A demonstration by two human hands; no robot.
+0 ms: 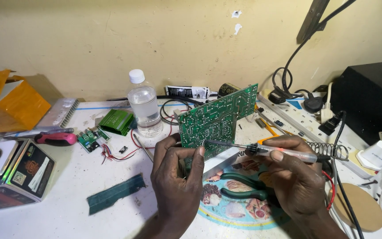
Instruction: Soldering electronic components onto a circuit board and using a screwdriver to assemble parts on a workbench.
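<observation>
Centrally, my left hand [175, 177] grips the upright green circuit board [217, 117] at its lower edge; my right hand [295, 170], at 3 o'clock, pinches the soldering iron [261, 149], its long axis horizontal, tip touching the board

The lower edge of the green circuit board [217, 117] is hidden behind the fingers of the left hand [175, 177], so how the fingers pinch it cannot be told. The handle of the soldering iron [261, 151] disappears under the right hand [295, 177] fingers. Below those fingers, the green-handled pliers [239, 188] are partly covered by the palm. Both wrists run off the bottom edge. The tiny parts on the board are too small to tell apart.
</observation>
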